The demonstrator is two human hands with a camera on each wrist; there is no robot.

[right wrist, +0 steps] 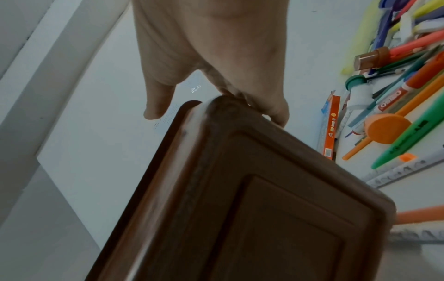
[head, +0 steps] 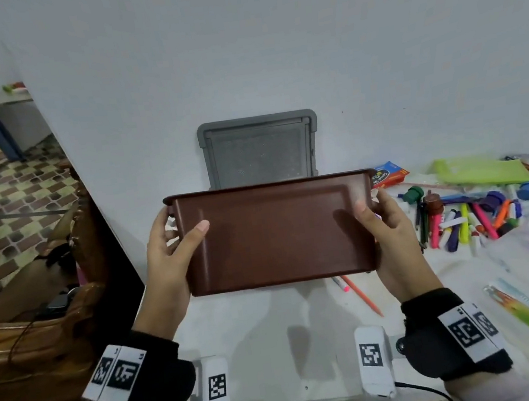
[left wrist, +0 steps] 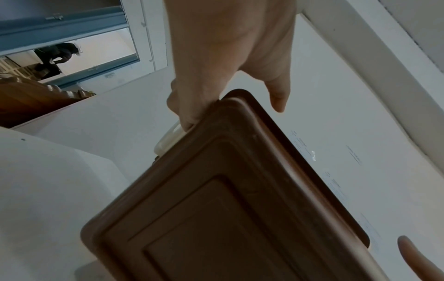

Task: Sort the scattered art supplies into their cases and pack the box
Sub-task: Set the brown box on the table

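I hold the brown plastic box [head: 274,232] off the counter [head: 274,333] with both hands, its flat underside tipped toward me and its rim turned away. My left hand [head: 167,263] grasps the box's left end, thumb flat across the underside and fingers curled round the end, where the left wrist view shows them on a pale handle [left wrist: 168,138]. My right hand [head: 386,238] grasps the box's right end the same way, thumb on the underside, fingers wrapped behind.

Behind the box, a grey lid [head: 259,148] leans upright against the white wall. To the right of the box, a heap of markers and highlighters [head: 480,215] lies scattered on the counter, with a lime-green pouch [head: 481,171] beyond the heap and a small orange and blue carton [head: 389,173] just beside the box's right upper corner. Below the box's right lower corner, an orange pencil [head: 361,292] lies on the counter, and further right of it a colourful ruler [head: 527,317]. To the left of the box, past the counter's edge, stands carved wooden furniture [head: 38,331] on a patterned tiled floor [head: 5,207].
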